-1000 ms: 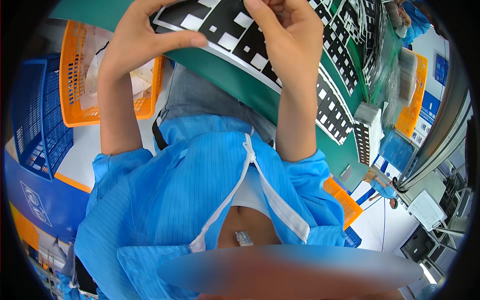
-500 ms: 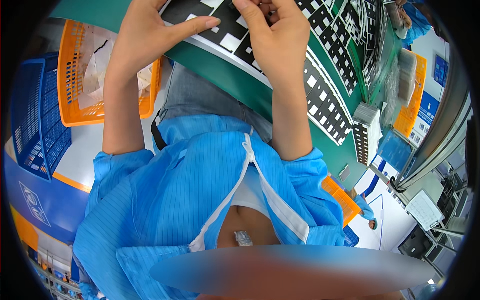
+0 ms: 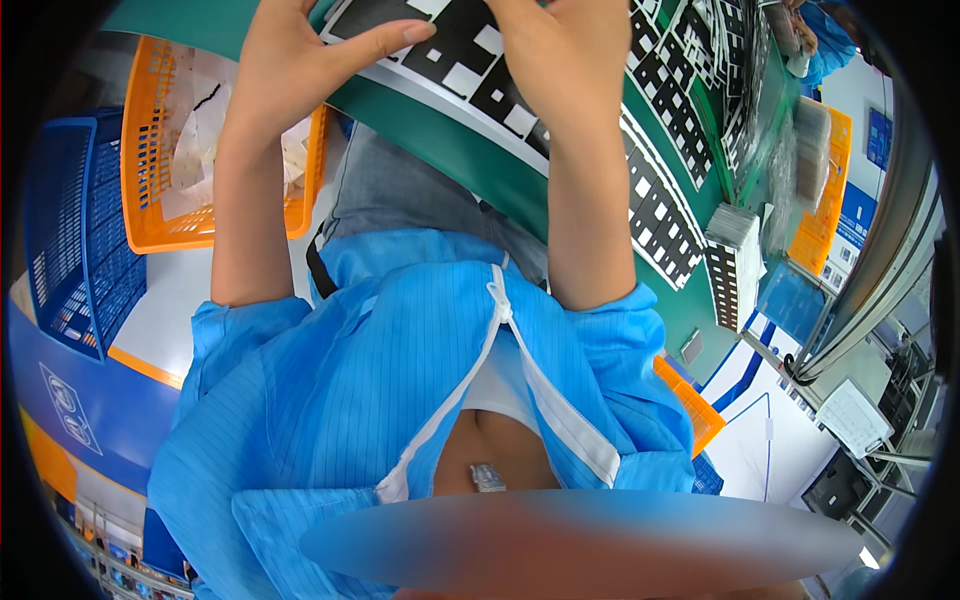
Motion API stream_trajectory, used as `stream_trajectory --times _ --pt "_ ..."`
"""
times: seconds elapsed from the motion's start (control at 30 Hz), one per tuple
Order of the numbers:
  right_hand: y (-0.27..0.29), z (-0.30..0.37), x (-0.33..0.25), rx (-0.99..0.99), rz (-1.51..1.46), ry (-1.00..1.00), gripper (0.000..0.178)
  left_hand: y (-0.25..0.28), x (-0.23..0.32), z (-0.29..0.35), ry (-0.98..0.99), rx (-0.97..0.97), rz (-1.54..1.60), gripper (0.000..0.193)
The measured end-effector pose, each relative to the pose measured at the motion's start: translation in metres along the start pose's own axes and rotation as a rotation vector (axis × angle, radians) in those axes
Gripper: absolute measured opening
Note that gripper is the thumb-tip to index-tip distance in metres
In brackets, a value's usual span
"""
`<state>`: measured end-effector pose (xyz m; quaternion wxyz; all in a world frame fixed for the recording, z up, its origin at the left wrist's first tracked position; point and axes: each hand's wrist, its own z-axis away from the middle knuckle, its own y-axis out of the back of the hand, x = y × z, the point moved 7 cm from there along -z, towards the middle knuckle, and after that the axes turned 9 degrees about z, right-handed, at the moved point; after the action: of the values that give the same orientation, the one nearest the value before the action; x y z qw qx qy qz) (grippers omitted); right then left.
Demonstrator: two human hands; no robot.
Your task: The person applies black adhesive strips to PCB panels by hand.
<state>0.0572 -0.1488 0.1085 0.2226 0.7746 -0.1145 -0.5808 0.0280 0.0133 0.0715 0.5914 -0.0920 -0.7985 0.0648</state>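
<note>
A sheet of black shapes with white squares on a white backing (image 3: 455, 75) lies on the green table (image 3: 400, 133), cut off by the upper edge of the picture. At its left side is my left hand (image 3: 298, 65), thumb stretched out over the black part and apart from the fingers; the fingertips run out of view. My right hand (image 3: 570, 62) reaches over the sheet's right part, back of the hand up. Its fingertips lie beyond the picture's upper edge, so what they touch or hold is hidden.
More black-and-white sheets (image 3: 665, 215) spread along the table to my right, beside a stack of them (image 3: 735, 240). An orange basket (image 3: 135, 190) with pale papers stands at my left, by a blue crate (image 3: 60, 230). Another person's hand (image 3: 803, 35) shows at the far right.
My right hand has moved up and slightly right, and its fingertips have left the picture. My left hand has shifted slightly up, its thumb still stretched out.
</note>
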Motion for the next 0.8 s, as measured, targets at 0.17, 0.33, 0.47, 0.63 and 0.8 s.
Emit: stream_trajectory --times 0.17,0.33,0.47,0.63,0.8 --pt "-0.002 0.006 0.012 0.023 0.014 -0.087 0.008 -0.001 -0.01 0.003 0.067 -0.078 -0.207 0.062" --pt "0.008 0.026 0.031 0.048 0.008 -0.143 0.007 -0.003 -0.011 0.004 0.11 -0.028 -0.191 0.058" --pt "0.005 0.022 0.016 0.048 -0.218 0.267 0.008 -0.005 -0.01 0.003 0.103 -0.021 -0.162 0.057" --pt "0.007 0.026 0.027 0.03 0.073 -0.169 0.008 -0.004 -0.016 0.003 0.121 -0.014 -0.138 0.058" --pt "0.011 0.026 0.019 0.044 0.087 -0.104 0.009 -0.004 -0.017 0.004 0.102 -0.008 -0.115 0.058"
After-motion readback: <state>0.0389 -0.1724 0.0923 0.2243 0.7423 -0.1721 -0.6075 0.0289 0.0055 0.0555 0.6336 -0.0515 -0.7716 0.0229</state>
